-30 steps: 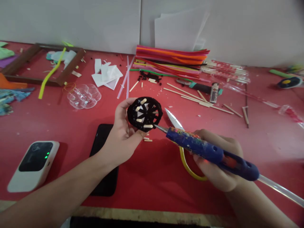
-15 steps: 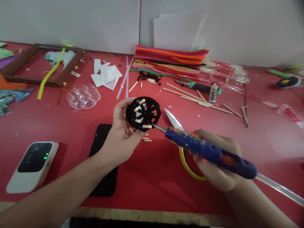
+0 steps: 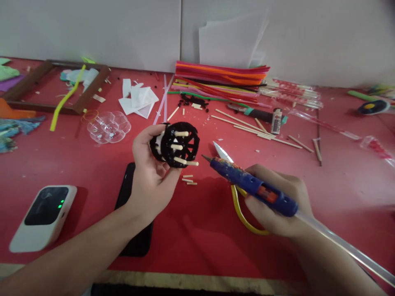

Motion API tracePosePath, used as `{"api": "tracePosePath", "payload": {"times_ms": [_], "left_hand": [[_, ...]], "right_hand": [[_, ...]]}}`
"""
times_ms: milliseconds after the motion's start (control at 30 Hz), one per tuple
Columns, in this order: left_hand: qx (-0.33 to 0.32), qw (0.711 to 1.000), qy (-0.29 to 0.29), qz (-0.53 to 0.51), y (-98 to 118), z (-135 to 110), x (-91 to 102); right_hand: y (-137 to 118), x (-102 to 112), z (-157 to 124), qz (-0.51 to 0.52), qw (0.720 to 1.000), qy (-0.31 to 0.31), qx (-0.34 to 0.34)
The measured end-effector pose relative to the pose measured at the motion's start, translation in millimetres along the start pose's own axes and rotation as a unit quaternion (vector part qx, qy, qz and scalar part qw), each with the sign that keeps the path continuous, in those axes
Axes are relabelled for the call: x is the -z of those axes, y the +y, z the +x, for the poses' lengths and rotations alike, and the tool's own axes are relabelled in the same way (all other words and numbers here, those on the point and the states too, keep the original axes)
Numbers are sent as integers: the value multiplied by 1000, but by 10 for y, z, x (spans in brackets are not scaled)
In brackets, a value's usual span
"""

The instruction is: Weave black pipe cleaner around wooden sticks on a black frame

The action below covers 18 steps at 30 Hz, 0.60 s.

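My left hand (image 3: 151, 160) is closed around a black spoked wheel-like piece (image 3: 166, 146), two rings deep, with several short wooden sticks (image 3: 177, 146) poking out of its near side. In my right hand (image 3: 277, 201) is a blue glue gun (image 3: 247, 179), a long clear glue stick (image 3: 342, 246) trailing from its back end. The metal nozzle points at the black piece but stands a little apart from it. Under the glue gun lie yellow-handled scissors (image 3: 237, 209). A few short cut sticks (image 3: 189, 181) rest on the red table just below the black piece.
A black phone (image 3: 135, 238) lies under my left forearm, a white device (image 3: 43, 218) to its left. Farther back are bundled pipe cleaners (image 3: 219, 76), paper scraps (image 3: 138, 98), a clear flower-shaped tray (image 3: 109, 127), wooden sticks (image 3: 243, 123), pliers (image 3: 259, 115) and a brown frame (image 3: 77, 105).
The glue gun's nozzle has drawn back from the black piece, which it was touching. My left hand has shifted left and turned the piece, so its side and sticks show more.
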State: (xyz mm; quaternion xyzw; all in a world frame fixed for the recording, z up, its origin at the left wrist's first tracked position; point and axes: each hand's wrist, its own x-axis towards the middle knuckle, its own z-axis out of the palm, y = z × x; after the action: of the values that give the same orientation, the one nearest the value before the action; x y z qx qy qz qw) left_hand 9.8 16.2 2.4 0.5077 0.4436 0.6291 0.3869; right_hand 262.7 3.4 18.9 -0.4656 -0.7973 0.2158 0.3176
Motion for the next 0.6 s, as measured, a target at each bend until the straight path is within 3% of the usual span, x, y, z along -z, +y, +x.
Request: {"api": "tracePosePath", "payload": {"times_ms": [200, 367, 600], "left_hand": [[82, 995, 10, -46, -41, 24, 5], [164, 983, -10, -88, -60, 29, 14], [220, 965, -21, -142, 7, 45, 22]], "right_hand": [[118, -68, 88, -116, 985, 76, -100], [199, -21, 117, -238, 953, 34, -182], [236, 2, 108, -275, 935, 11, -223]]}}
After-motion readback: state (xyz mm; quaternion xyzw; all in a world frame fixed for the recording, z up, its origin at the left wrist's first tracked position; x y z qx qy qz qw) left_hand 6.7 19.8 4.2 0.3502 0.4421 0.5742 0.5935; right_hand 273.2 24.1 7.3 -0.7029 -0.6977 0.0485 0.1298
